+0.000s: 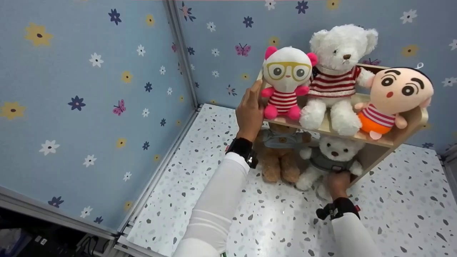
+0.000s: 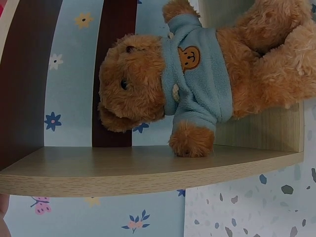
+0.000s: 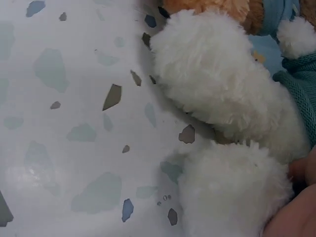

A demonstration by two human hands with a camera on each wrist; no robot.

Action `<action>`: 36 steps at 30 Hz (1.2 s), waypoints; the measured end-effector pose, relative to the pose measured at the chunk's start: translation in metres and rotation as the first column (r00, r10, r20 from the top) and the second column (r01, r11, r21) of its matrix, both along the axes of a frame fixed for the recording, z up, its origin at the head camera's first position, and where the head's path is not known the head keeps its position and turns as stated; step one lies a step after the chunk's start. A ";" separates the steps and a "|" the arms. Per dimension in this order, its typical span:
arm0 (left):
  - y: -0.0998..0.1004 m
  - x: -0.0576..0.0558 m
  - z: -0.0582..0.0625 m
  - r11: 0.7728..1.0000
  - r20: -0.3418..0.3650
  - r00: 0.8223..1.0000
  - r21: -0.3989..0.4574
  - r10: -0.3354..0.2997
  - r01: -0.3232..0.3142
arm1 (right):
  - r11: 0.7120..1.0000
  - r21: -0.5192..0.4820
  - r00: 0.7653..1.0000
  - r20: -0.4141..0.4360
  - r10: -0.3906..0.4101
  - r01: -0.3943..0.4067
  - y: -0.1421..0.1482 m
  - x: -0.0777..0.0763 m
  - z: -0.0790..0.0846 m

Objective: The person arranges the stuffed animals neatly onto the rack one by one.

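A wooden two-tier shelf [image 1: 410, 130] holds plush toys. My left hand [image 1: 250, 110] rests against the outer left side of its upper tier, fingertips at the panel's front edge. In the lower tier, my right hand [image 1: 338, 182] grips a white teddy bear [image 1: 342, 146] in a dark green sweater, low on its body; its white furry leg [image 3: 212, 64] stretches forward in the right wrist view. Left of it sits a brown teddy bear [image 1: 280, 160]; its light blue sweater [image 2: 202, 69] has a bear-face patch. The right fingertips are mostly hidden.
Along the upper tier sit a pink-eared doll with yellow glasses [image 1: 287, 78], a large white bear in a striped sweater [image 1: 335, 78] and a boy doll in orange shorts [image 1: 389, 100]. Flower-patterned walls [image 1: 89, 107] enclose the speckled tabletop [image 1: 278, 221].
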State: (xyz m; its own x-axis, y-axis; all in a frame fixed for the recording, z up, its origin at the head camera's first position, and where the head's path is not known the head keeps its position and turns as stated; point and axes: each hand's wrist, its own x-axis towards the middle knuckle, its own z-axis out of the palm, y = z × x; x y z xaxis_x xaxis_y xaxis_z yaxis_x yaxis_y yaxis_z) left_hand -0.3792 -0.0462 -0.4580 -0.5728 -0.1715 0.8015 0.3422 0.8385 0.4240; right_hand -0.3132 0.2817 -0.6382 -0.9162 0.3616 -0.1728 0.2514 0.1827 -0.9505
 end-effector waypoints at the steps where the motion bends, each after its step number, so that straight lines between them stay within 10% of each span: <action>1: 0.000 0.000 0.000 1.000 -0.005 1.000 -0.003 0.003 -0.003 | 0.998 0.065 1.000 0.004 -0.003 0.003 -0.002 0.002 0.000; 4: 0.000 0.000 0.000 1.000 -0.009 1.000 -0.011 0.012 -0.012 | 0.934 0.355 0.996 0.070 -0.053 0.024 -0.009 0.008 -0.001; 11: 0.002 -0.001 -0.004 1.000 0.003 1.000 -0.010 -0.002 0.002 | 0.846 0.519 0.967 0.129 -0.219 0.122 -0.024 0.017 -0.003; 36: 0.000 0.000 0.000 1.000 0.014 1.000 -0.001 0.006 -0.006 | 0.898 0.423 0.977 0.108 -0.186 0.124 -0.016 0.009 0.000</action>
